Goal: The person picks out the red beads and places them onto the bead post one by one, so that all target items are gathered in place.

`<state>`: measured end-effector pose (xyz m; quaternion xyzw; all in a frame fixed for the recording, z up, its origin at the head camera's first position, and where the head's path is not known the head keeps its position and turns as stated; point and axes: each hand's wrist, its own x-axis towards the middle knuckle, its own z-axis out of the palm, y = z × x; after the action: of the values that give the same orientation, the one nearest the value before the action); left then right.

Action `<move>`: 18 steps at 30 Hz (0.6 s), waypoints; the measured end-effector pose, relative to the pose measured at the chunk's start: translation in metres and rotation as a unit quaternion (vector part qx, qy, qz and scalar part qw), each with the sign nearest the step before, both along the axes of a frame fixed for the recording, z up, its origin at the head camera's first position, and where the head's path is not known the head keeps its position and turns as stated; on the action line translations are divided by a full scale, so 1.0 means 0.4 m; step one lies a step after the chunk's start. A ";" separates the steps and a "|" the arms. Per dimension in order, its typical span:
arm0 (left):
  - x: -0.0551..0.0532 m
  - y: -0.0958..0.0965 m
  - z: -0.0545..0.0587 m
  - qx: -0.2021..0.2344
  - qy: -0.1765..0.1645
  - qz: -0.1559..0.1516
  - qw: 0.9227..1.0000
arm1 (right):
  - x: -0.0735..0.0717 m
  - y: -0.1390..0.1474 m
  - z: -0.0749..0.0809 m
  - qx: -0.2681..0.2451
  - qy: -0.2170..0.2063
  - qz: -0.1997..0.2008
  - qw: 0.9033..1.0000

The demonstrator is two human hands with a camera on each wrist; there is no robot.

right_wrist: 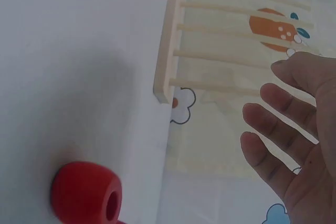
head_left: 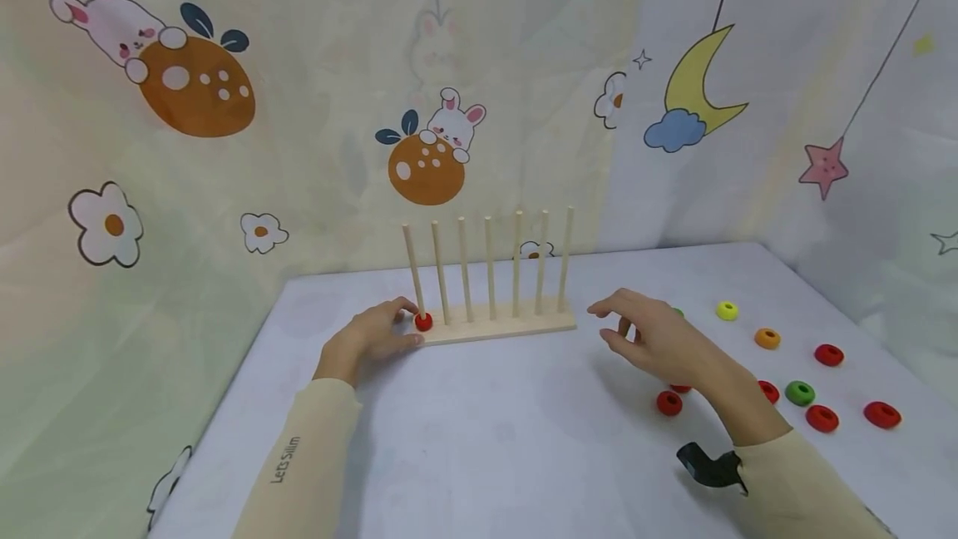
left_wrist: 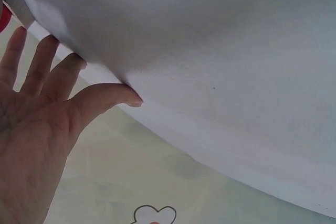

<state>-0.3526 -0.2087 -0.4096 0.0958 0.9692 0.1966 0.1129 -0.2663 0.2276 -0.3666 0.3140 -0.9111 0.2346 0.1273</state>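
Note:
A wooden peg stand (head_left: 509, 326) with several upright pegs stands toward the back of the white table. At the foot of its leftmost peg sits a red bead (head_left: 423, 322). My left hand (head_left: 377, 331) holds the stand's left end, thumb at the front edge and fingers behind. In the left wrist view its other fingers (left_wrist: 63, 74) reach down to the table, and the stand's end shows at the upper left. Right of the stand, my right hand (head_left: 649, 335) hovers with loosely bent, parted fingers and nothing between them. Below it on the table lies another red bead (head_left: 669, 403).
Several loose beads lie scattered at the right, among them a yellow bead (head_left: 727, 310), an orange bead (head_left: 767, 338) and a green bead (head_left: 800, 393). A black strap end (head_left: 711, 466) sticks out from the right sleeve. Behind the table hangs a printed cloth (head_left: 329, 131).

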 end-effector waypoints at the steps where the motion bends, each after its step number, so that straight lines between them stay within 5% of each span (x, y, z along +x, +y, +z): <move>1: 0.000 0.000 0.001 0.001 -0.002 0.000 1.000 | 0.003 0.006 -0.003 0.002 -0.011 -0.003 1.000; 18: 0.009 0.001 0.013 0.007 -0.010 0.009 1.000 | 0.062 0.095 -0.025 0.039 -0.156 -0.039 0.986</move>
<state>-0.3491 -0.2084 -0.4045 0.0858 0.9676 0.2050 0.1198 -0.2415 0.2655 -0.3766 0.2427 -0.9399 0.2396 -0.0194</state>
